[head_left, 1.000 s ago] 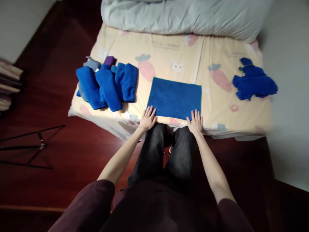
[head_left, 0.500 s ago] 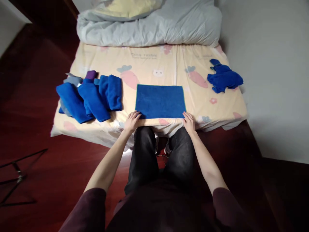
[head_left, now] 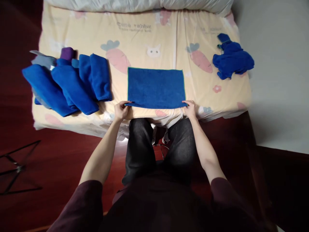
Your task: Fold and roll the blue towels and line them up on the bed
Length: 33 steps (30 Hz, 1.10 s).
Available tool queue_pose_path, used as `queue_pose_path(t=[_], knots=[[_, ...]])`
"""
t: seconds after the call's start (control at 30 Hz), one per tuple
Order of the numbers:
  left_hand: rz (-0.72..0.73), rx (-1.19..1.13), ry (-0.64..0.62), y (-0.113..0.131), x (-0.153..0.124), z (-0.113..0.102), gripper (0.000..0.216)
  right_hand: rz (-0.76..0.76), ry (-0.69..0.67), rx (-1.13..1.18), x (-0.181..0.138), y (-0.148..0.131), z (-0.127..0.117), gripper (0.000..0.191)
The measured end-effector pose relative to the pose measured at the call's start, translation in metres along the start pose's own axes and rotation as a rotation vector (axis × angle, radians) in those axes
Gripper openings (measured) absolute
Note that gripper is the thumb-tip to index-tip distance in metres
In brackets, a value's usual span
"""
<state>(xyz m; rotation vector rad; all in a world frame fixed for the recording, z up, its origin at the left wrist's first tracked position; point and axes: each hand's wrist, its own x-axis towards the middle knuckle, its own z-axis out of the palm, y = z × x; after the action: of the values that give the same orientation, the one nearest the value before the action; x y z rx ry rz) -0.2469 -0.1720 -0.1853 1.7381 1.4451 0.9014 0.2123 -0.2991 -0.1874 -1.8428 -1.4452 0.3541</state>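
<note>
A blue towel (head_left: 156,86) with a thin green edge lies spread flat on the bed, in front of my knees. My left hand (head_left: 122,110) pinches its near left corner between thumb and fingers. At the near right corner, my right hand (head_left: 190,109) pinches the cloth in the same way. The near edge between both hands is lifted slightly and turned over in a narrow strip. The rest of the towel rests on the sheet.
Several folded blue cloths (head_left: 74,87) lie at the left, with a purple cloth (head_left: 67,54) and a grey cloth (head_left: 43,60) behind them. A crumpled blue pile (head_left: 233,59) sits at the right. A quilt (head_left: 145,4) crosses the bed's far side. A black stand (head_left: 18,167) is on the floor.
My hands lay on the towel's near corners before; now they pinch them, and the near edge is raised and turned over. The view has tilted down and come closer.
</note>
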Motion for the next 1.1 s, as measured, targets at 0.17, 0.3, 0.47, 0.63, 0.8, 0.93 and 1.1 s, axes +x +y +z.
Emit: queue_pose_path(t=[0.17,0.3,0.47,0.63,0.8,0.93,1.1], knots=[[-0.025,-0.002,0.007,0.020,-0.006,-0.010,0.029,0.083,-0.011,0.031,-0.003,-0.004,-0.008,0.042],[-0.029,0.022,0.004,0.031,-0.019,-0.019,0.030,0.110,-0.020,0.133,-0.014,0.000,-0.017,0.042],[-0.070,-0.048,-0.005,0.034,-0.029,-0.017,0.027,0.097,-0.050,0.293,-0.019,-0.001,-0.021,0.033],[-0.067,-0.112,-0.047,0.031,-0.017,-0.003,0.022,0.088,-0.086,0.438,-0.011,-0.011,-0.015,0.024],[-0.182,-0.220,-0.024,0.016,-0.002,0.009,0.033,0.222,-0.041,0.504,0.003,-0.004,0.002,0.020],[-0.071,-0.148,0.075,0.005,0.005,0.008,0.036,0.258,0.074,0.539,0.009,0.014,0.012,0.042],[-0.017,-0.067,0.069,-0.003,0.004,0.002,0.038,0.273,0.067,0.521,0.007,0.031,0.012,0.053]])
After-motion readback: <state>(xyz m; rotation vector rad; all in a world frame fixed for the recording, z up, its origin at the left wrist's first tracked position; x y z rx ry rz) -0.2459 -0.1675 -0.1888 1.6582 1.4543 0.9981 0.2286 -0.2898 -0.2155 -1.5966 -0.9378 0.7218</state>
